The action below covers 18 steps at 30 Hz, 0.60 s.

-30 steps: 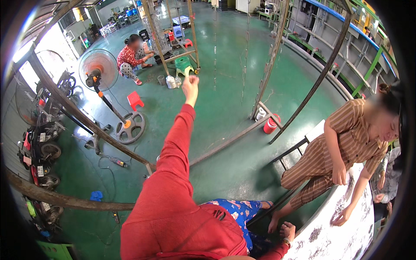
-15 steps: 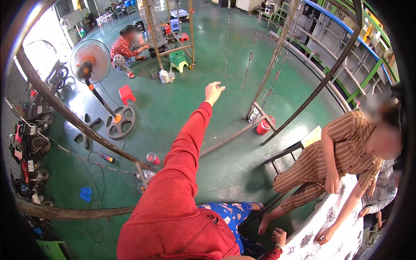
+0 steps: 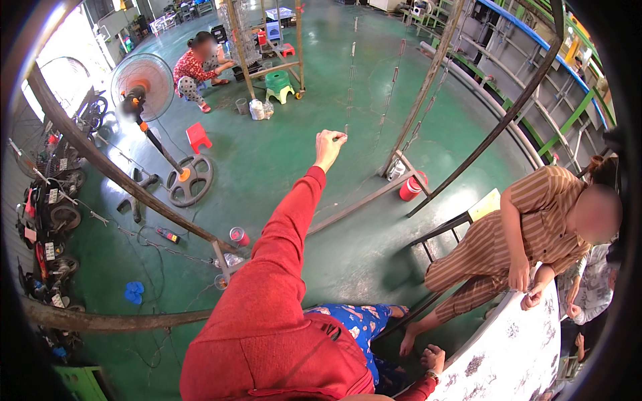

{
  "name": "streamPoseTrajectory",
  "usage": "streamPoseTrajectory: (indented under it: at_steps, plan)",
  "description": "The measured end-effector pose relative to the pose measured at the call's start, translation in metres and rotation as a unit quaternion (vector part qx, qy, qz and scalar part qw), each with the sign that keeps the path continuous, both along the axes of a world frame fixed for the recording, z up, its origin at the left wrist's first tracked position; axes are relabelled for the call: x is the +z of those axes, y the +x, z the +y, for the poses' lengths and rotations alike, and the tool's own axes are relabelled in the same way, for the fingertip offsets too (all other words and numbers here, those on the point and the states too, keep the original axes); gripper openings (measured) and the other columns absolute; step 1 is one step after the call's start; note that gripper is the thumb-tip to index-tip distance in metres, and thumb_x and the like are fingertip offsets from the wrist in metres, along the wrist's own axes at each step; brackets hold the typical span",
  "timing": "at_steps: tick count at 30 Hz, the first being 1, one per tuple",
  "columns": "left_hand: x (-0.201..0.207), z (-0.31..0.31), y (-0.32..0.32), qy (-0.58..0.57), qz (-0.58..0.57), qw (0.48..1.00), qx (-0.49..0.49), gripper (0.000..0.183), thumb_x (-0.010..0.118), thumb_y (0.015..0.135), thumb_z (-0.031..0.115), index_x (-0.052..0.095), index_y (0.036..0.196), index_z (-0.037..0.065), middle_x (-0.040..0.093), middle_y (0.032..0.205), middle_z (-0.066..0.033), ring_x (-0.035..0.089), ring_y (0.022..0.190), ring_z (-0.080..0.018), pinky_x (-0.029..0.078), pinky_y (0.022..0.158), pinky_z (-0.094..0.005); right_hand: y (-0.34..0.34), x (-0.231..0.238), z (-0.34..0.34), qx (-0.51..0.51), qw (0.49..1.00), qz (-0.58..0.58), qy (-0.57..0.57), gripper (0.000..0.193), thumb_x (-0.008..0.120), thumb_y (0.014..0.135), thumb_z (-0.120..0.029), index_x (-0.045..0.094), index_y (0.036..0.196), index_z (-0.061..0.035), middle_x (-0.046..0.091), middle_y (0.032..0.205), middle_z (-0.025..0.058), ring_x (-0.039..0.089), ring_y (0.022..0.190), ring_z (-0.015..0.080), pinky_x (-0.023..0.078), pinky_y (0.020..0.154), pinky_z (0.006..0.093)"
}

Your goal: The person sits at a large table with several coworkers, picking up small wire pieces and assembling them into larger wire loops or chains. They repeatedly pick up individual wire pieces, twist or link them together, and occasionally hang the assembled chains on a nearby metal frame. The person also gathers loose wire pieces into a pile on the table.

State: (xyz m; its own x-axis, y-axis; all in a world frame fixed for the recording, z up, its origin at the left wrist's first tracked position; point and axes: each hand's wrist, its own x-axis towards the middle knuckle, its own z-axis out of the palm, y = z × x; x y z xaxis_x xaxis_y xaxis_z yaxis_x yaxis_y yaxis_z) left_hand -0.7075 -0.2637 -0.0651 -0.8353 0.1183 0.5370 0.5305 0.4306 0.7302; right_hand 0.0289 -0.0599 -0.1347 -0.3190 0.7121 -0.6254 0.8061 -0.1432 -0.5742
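Observation:
My left arm, in a red sleeve, reaches out over the green floor. At its end my left hand [image 3: 328, 148] is closed in a pinch, the thumb and fingertips together. A thin hanging chain [image 3: 350, 87] comes down to the fingertips; whether they grip it or something smaller I cannot make out. Low on the right, my right hand [image 3: 433, 361] is loosely curled near the edge of a white patterned cloth [image 3: 491, 347]. What its fingers hold, if anything, is hidden.
Dark metal bars [image 3: 127, 177] curve round me. Several chains hang ahead. A co-worker in striped clothes [image 3: 535, 207] sits at the cloth on the right; another person [image 3: 194, 70] squats far left. A standing fan [image 3: 142, 87], red stool [image 3: 198, 137] and red-and-white container [image 3: 413, 186] stand on the floor.
My left hand stays pinched and nearly in place. My right hand has shifted slightly. The striped co-worker's hands have drawn together at the cloth's far edge, and more of the cloth shows.

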Motion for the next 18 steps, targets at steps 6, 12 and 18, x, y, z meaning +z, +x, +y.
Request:
streamPoseTrajectory:
  at_steps: [6,12,18]
  plan:
    - [-0.010,-0.013,0.022,0.070,-0.005,0.997,0.022,0.014,0.077,0.079,0.020,0.076,0.089,0.010,0.066,0.091,-0.0080,0.059,0.089,-0.0224,0.047,0.077,-0.0364,0.001,-0.002,0.000,0.006,1.000,0.015,0.007,0.038,0.055,0.088,-0.006,0.057,0.124,0.0060,0.064,0.077,0.0082,0.058,0.052,0.0138,0.048,0.045,0.0268]
    - [-0.011,-0.014,0.027,0.235,-0.056,0.970,0.025,0.009,0.078,0.078,0.015,0.076,0.086,0.011,0.066,0.087,-0.0065,0.058,0.086,-0.0228,0.046,0.079,-0.0364,0.006,-0.008,0.004,-0.008,1.000,0.022,-0.005,0.038,0.055,0.088,-0.005,0.056,0.124,0.0056,0.063,0.074,0.0070,0.056,0.051,0.0140,0.047,0.044,0.0272]
    - [-0.002,-0.034,0.070,0.124,0.026,0.992,0.016,0.017,0.064,0.090,0.022,0.071,0.090,0.006,0.068,0.090,-0.0116,0.062,0.089,-0.0267,0.048,0.081,-0.0387,-0.025,0.044,-0.024,0.230,0.951,0.055,0.198,0.035,0.062,0.076,-0.017,0.065,0.101,0.0086,0.069,0.099,0.0209,0.066,0.093,0.0348,0.053,0.082,0.0367]
